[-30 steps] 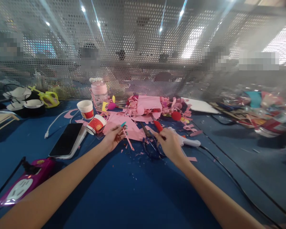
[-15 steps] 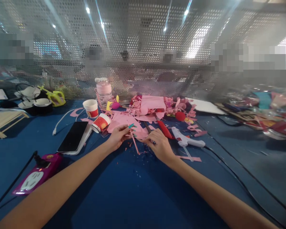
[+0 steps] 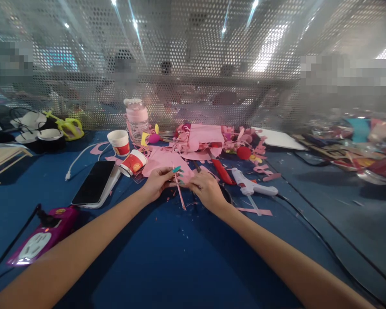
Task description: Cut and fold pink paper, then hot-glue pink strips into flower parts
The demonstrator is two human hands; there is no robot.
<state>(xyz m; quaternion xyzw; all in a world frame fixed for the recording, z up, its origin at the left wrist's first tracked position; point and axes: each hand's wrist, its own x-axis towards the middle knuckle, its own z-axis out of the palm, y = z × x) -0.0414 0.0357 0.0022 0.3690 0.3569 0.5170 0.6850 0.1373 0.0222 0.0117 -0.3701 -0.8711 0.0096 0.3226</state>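
My left hand (image 3: 157,184) is closed in a pinch on a narrow pink paper strip (image 3: 180,195), which slants down towards the table. Teal nails show at its fingertips. Close beside it, my right hand (image 3: 207,189) has its fingers bent together, their tips almost meeting the left fingertips. What they grip is hidden. A dark looped handle (image 3: 227,195), seemingly of scissors, shows beside the right palm, and a dark blade-like piece (image 3: 197,166) pokes out above the knuckles. Beyond both hands lies a larger pink paper sheet (image 3: 159,159).
Right of my hands are a red-handled tool (image 3: 223,171) and a white glue gun (image 3: 252,185) with its cable. Leftward stand paper cups (image 3: 119,143), a phone (image 3: 94,182) and a purple power strip (image 3: 45,234). Pink scraps and a perforated metal screen (image 3: 193,81) are behind.
My right hand has turned and moved slightly left, closer to the left fingertips. The dark looped handle now shows at its right side. The left hand still pinches the strip; the view has shifted slightly.
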